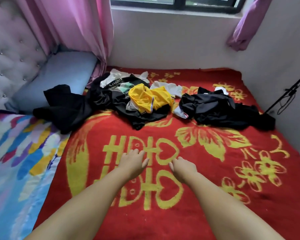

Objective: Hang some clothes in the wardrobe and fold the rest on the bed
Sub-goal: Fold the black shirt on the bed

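Where plush blanket point(206, 196) spreads, crumpled clothes point(145, 101).

both hands point(160, 163) empty over red blanket point(206, 205), clothes pile point(145, 99) beyond

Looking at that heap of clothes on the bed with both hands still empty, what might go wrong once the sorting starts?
1. The yellow garment lies tangled in the black clothes, so lifting one could drag others along.
2. The black garment on the left overlaps the pillow and the colourful quilt; it may be overlooked.
3. A dangling cord hangs beside the right-hand black pile and could snag.
Left hand and right hand hold nothing.
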Demonstrator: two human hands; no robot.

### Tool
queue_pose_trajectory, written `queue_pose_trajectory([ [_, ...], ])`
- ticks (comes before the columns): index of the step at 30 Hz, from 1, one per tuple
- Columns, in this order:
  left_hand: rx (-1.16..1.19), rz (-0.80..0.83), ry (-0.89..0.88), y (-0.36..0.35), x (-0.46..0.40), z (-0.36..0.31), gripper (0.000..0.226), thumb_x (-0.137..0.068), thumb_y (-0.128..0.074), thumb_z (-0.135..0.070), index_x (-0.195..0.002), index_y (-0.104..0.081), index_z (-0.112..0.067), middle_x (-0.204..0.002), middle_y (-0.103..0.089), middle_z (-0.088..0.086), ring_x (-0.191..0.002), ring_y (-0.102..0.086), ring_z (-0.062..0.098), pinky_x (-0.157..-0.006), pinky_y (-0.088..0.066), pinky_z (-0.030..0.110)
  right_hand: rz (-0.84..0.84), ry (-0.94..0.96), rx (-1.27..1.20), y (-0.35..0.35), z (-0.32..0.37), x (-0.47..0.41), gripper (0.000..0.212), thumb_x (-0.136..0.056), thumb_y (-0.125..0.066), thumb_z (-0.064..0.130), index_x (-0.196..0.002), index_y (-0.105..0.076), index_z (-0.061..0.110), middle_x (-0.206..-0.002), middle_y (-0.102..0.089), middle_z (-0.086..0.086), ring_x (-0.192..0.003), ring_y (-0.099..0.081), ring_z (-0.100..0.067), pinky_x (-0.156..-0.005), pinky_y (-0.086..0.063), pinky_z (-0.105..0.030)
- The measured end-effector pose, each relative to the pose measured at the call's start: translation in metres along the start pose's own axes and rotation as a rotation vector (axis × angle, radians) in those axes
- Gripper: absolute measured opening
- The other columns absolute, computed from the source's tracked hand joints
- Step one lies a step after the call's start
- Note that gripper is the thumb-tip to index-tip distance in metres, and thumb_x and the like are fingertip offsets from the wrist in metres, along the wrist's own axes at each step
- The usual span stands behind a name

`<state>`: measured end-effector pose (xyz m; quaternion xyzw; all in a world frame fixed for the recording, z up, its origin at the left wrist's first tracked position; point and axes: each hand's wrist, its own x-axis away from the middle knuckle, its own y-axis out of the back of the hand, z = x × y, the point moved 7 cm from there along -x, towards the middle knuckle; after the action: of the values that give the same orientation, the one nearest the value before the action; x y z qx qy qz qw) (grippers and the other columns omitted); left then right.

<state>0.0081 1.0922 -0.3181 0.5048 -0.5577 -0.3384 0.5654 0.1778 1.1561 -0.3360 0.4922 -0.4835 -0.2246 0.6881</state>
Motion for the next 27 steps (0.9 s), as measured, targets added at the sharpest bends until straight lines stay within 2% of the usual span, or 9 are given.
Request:
queue_pose_trajectory([
  [4,0.029,0.063,0.045,-0.03,-0.061,0.047,0.046,-0.1,-0.027,-0.047,-0.131,-0.045,-0.019,-0.123,-0.053,0.003,-0.114,-0.049,0.022,-0.086,-0.04,0.036,0.06,0.077,0.02,-0.014,0.031,-0.069,0.035,-0.104,-0.024,0.027,-0.125,-0.047,0.01,-0.12,-0.05,-0.008,-0.097,-0.054,-0.027,-0.072,-0.048,-0.038],
  [9,0.046,0.068,0.1,-0.085,-0.145,0.091,0.042,-0.1,-0.029,-0.046,-0.127,-0.046,-0.019,-0.118,-0.054,0.003,-0.107,-0.051,0.023,-0.076,-0.038,0.034,0.053,0.126,0.008,-0.036,0.058,-0.176,0.033,-0.104,-0.026,0.03,-0.118,-0.051,0.013,-0.115,-0.052,-0.007,-0.097,-0.057,-0.027,-0.073,-0.051,-0.037],
  [13,0.026,0.022,0.142,-0.147,-0.215,0.125,0.044,-0.1,-0.032,-0.044,-0.134,-0.041,-0.018,-0.13,-0.049,0.005,-0.12,-0.045,0.024,-0.095,-0.038,0.037,-0.012,0.163,-0.024,-0.059,0.073,-0.279,0.034,-0.103,-0.03,0.032,-0.12,-0.051,0.012,-0.12,-0.05,-0.009,-0.106,-0.053,-0.03,-0.074,-0.045,-0.035],
  [16,0.008,0.026,0.195,-0.187,-0.239,0.148,0.052,-0.101,-0.028,-0.045,-0.146,-0.029,-0.019,-0.153,-0.028,0.009,-0.142,-0.022,0.024,-0.113,-0.02,0.048,-0.113,0.2,-0.025,-0.055,0.083,-0.34,0.031,-0.098,-0.041,0.019,-0.127,-0.047,0.011,-0.138,-0.039,-0.01,-0.122,-0.039,-0.031,-0.082,-0.045,-0.04],
  [18,0.037,0.023,0.241,-0.217,-0.245,0.162,0.057,-0.101,-0.022,-0.046,-0.152,-0.013,-0.024,-0.161,-0.006,0.005,-0.148,-0.001,0.019,-0.116,-0.003,0.052,-0.19,0.224,-0.037,-0.049,0.092,-0.375,0.045,-0.092,-0.045,0.01,-0.136,-0.041,0.014,-0.148,-0.029,-0.01,-0.13,-0.033,-0.031,-0.088,-0.043,-0.041],
  [20,0.059,-0.038,0.24,-0.238,-0.244,0.167,0.059,-0.099,-0.016,-0.048,-0.153,-0.004,-0.027,-0.161,0.003,0.001,-0.148,0.007,0.016,-0.115,0.009,0.051,-0.235,0.267,-0.042,-0.048,0.101,-0.404,0.054,-0.09,-0.047,0.008,-0.142,-0.036,0.017,-0.152,-0.025,-0.01,-0.134,-0.03,-0.03,-0.094,-0.04,-0.042],
  [23,0.109,-0.185,0.231,-0.238,-0.243,0.168,0.062,-0.093,-0.017,-0.045,-0.151,-0.024,-0.025,-0.16,-0.016,0.004,-0.147,-0.013,0.019,-0.116,0.005,0.05,-0.221,0.371,0.032,-0.056,0.119,-0.439,0.059,-0.09,-0.055,0.015,-0.144,-0.033,0.016,-0.149,-0.03,-0.009,-0.133,-0.031,-0.03,-0.095,-0.04,-0.044],
  [25,0.143,-0.198,0.213,-0.238,-0.243,0.168,0.061,-0.091,-0.024,-0.042,-0.148,-0.034,-0.022,-0.157,-0.026,0.006,-0.145,-0.023,0.022,-0.117,-0.004,0.053,-0.212,0.369,0.074,-0.059,0.127,-0.456,0.06,-0.089,-0.057,0.017,-0.144,-0.033,0.014,-0.142,-0.034,-0.011,-0.13,-0.034,-0.031,-0.094,-0.04,-0.044],
  [27,0.129,-0.215,0.202,-0.237,-0.242,0.168,0.06,-0.09,-0.029,-0.04,-0.145,-0.039,-0.02,-0.154,-0.032,0.009,-0.142,-0.029,0.025,-0.115,-0.014,0.057,-0.269,0.326,0.073,-0.055,0.13,-0.466,0.052,-0.09,-0.052,0.01,-0.14,-0.037,0.013,-0.135,-0.038,-0.013,-0.124,-0.037,-0.033,-0.087,-0.04,-0.045],
])
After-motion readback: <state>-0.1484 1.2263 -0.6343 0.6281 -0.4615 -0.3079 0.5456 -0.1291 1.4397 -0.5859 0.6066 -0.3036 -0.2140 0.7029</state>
